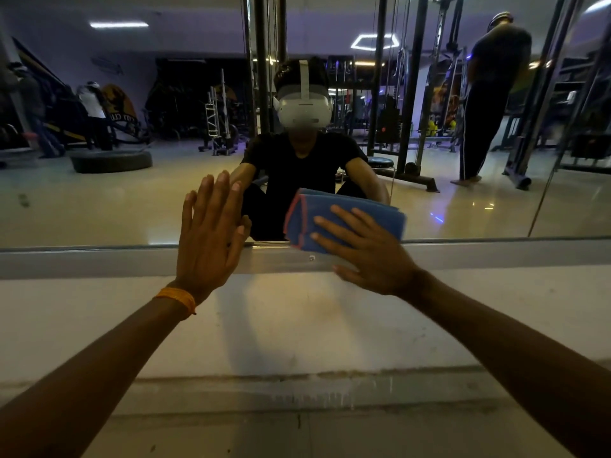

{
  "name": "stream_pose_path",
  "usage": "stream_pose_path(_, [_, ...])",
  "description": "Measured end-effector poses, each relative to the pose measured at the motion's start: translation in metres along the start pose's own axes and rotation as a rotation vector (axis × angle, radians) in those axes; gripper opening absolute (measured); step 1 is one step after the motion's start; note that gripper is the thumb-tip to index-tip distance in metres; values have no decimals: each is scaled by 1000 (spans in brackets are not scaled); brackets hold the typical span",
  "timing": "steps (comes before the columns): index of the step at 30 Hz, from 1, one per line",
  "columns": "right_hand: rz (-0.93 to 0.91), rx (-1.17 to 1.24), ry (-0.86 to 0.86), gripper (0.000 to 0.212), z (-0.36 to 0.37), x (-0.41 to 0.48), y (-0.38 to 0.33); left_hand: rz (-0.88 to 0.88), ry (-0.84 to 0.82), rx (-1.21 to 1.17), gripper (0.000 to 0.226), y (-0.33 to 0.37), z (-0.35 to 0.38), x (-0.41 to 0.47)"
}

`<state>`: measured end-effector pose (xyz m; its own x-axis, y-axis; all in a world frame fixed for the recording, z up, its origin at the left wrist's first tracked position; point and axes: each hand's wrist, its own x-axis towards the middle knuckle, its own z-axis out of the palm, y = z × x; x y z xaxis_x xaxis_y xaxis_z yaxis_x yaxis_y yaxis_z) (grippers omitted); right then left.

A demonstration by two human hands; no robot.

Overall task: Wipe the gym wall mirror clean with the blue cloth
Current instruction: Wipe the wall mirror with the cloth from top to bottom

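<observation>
The wall mirror (99, 200) fills the upper half of the head view, its lower edge running across the middle. A folded blue cloth (357, 206) with a red hem lies flat against the glass just above that edge. My right hand (367, 249) presses on the cloth with straight, spread fingers. To the left, my left hand (211, 236) rests flat on the mirror with its fingers straight and an orange band at the wrist.
A grey metal frame strip (99, 259) borders the mirror's bottom, with a pale wall (314, 325) below it. The mirror reflects gym machines, a tyre on the floor, several people and a seated person in a white headset.
</observation>
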<state>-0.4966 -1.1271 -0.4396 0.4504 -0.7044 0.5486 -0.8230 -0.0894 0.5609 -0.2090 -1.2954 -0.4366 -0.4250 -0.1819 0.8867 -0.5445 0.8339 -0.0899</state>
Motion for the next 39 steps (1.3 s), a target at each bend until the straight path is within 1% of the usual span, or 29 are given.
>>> stream_pose_path(3, [-42,-31,-1,63,3,19,-5,-35,7,17,67,-3,4,-2])
stream_pose_path(6, [-37,-47,-17,63,-4,-22,21,-29,10,12,67,-3,4,-6])
stream_pose_path(8, [13,-92,-29,63,-10,-55,41,-31,11,-6,67,-2,3,-5])
stream_pose_path(10, [61,-88,-1,64,-12,-63,41,-34,19,-16,68,-1,2,-3])
stream_pose_path(12, [37,-95,34,63,-5,-42,23,-33,19,-14,67,1,2,-2])
stream_pose_path(15, [-65,-135,28,60,6,19,-13,-17,17,-11,65,0,0,-1])
stream_pose_path(17, [-115,-167,53,59,7,42,-15,0,21,-14,65,-3,-1,4])
stream_pose_path(19, [-140,-207,86,62,6,35,0,3,29,6,65,-6,-2,8])
stream_pose_path(21, [-51,-204,131,69,2,12,25,-17,44,10,66,-8,-4,13])
stream_pose_path(24, [187,-148,204,78,-19,-8,56,-39,64,-5,67,-10,-5,27])
stream_pose_path(27, [421,-89,389,64,-37,29,73,-32,64,30,68,-7,-7,48])
stream_pose_path(29, [627,-28,507,65,-46,69,67,-22,90,62,68,-4,-10,63])
stream_pose_path(30, [672,-6,548,65,-46,86,59,-8,105,63,68,-3,-12,71])
stream_pose_path(31, [617,-3,539,61,-43,97,50,2,118,57,69,-3,-14,78])
stream_pose_path(32, [478,-33,476,57,-37,102,42,4,130,52,69,-3,-16,84])
stream_pose_path(34, [121,-132,329,54,-33,100,40,-31,153,56,69,-7,-21,95])
stream_pose_path(35, [9,-177,300,55,-41,99,51,-47,161,59,69,-11,-23,100])
stream_pose_path(36, [-34,-208,306,57,-52,103,66,-50,161,66,70,-15,-25,104])
stream_pose_path(37, [-13,-228,333,59,-63,108,84,-41,152,77,70,-19,-26,106])
stream_pose_path(38, [78,-236,387,61,-75,113,103,-22,140,88,70,-23,-27,108])
stream_pose_path(39, [217,-223,453,63,-87,118,123,-3,134,95,71,-26,-28,108])
